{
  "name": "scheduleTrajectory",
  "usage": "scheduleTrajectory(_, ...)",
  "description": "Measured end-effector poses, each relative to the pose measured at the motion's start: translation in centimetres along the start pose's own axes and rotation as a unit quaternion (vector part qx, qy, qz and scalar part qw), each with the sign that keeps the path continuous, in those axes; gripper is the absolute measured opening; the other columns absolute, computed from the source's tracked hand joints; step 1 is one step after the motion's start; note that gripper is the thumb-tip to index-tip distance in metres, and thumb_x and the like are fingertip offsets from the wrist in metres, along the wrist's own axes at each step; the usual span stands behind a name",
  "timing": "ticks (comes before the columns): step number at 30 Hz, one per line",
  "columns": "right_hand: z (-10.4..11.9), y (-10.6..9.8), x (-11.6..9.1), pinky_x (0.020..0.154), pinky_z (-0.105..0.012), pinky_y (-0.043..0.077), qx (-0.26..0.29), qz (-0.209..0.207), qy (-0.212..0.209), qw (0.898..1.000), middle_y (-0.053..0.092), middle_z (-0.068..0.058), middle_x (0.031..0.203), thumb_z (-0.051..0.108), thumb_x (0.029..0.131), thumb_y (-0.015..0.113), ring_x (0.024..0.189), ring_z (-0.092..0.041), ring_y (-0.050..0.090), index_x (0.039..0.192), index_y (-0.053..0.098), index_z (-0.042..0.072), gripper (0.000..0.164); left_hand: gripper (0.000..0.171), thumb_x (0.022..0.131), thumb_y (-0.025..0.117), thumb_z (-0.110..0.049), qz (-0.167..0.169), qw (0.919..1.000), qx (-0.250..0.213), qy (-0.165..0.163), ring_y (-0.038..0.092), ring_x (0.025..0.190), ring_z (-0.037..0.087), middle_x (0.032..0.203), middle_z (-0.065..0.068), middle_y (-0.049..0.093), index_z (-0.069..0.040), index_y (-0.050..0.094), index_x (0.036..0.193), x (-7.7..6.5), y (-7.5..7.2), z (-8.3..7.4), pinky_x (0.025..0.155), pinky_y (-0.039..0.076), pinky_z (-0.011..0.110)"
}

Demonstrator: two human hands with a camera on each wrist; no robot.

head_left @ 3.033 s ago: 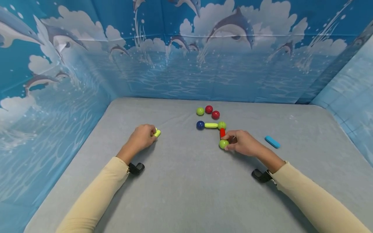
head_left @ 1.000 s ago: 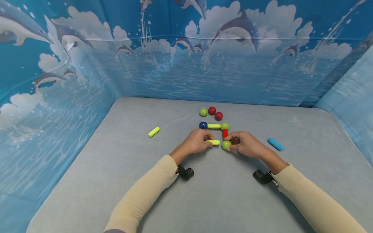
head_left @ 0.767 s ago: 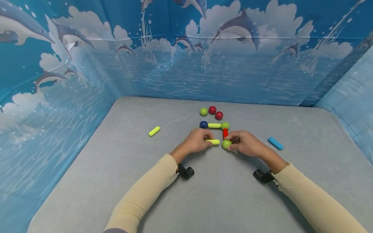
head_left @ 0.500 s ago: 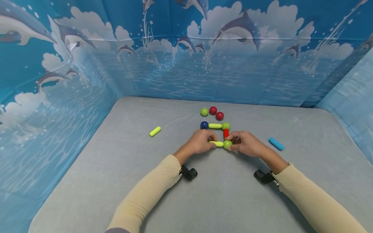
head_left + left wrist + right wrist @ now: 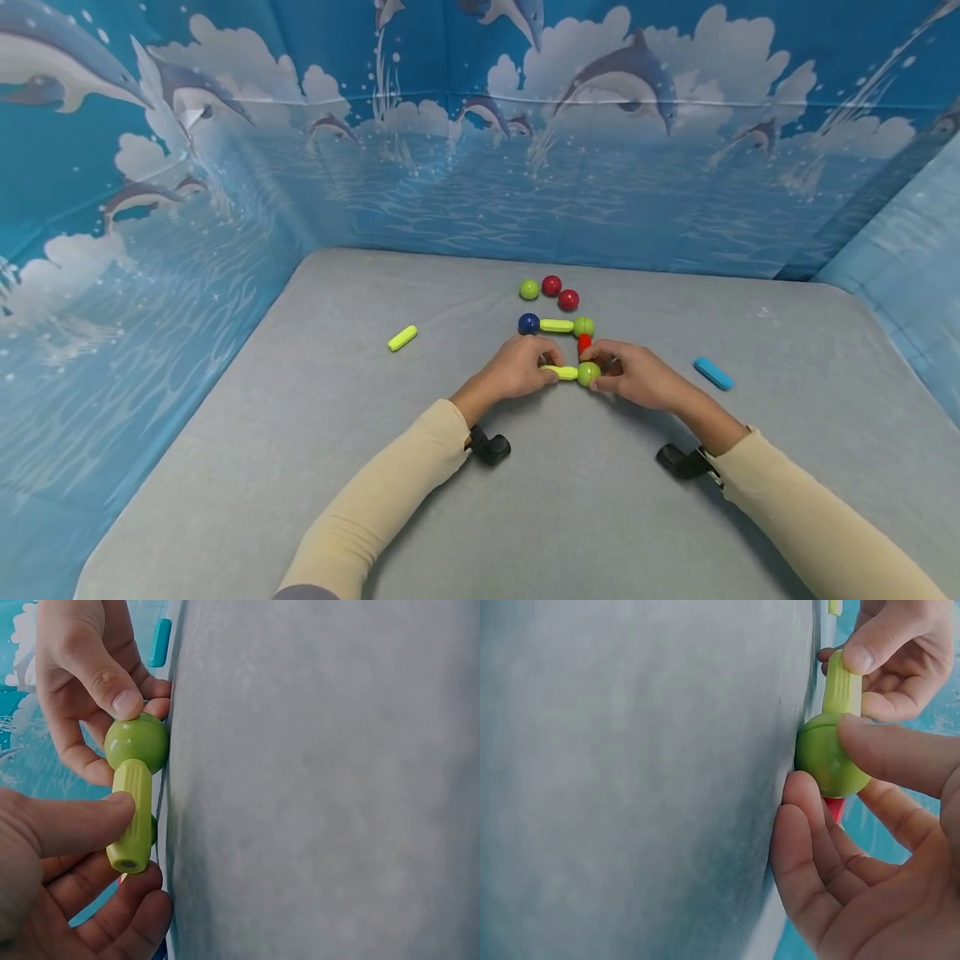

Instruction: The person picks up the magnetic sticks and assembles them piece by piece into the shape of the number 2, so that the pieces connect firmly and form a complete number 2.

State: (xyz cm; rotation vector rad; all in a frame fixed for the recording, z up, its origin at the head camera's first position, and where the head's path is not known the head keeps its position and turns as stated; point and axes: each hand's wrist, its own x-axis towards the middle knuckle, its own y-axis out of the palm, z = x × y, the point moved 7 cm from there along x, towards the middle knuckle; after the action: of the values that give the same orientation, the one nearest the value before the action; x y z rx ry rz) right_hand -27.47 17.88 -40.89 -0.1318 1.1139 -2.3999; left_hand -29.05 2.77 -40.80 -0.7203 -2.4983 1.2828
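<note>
Two sleeved arms (image 5: 382, 500) reach in from the near side of the grey table (image 5: 570, 517), slanting toward each other, with a black device (image 5: 491, 447) at each wrist. The left hand (image 5: 517, 368) has a narrow grip, pinching the near yellow stick (image 5: 562, 372); in the left wrist view its thumb lies across the stick and the other fingers curl behind. The right hand (image 5: 636, 377) faces it, thumb and fingers closed about the near green ball (image 5: 588, 374), against which the stick's end sits. The hands are close together but apart. From that ball a red stick (image 5: 584, 345) runs away from the person to the far green ball (image 5: 583, 326), where the far yellow stick (image 5: 557, 326) leads left to a blue ball (image 5: 528, 323).
</note>
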Motion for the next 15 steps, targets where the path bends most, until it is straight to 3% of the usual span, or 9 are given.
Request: scheduleTrajectory(15, -0.32, -0.18, -0.01, 0.073, -0.034, 0.056, 0.002, -0.011, 0.016, 1.0, 0.066, -0.016, 0.112, 0.009, 0.09, 0.071, 0.091, -0.022, 0.067, 0.114, 0.066, 0.008, 0.025, 0.01, 0.09, 0.074, -0.015, -0.002, 1.0, 0.001, -0.001, 0.062, 0.086, 0.008, 0.099, -0.005, 0.074, -0.016, 0.075, 0.1, 0.16, 0.06, 0.09, 0.078, 0.047, 0.02)
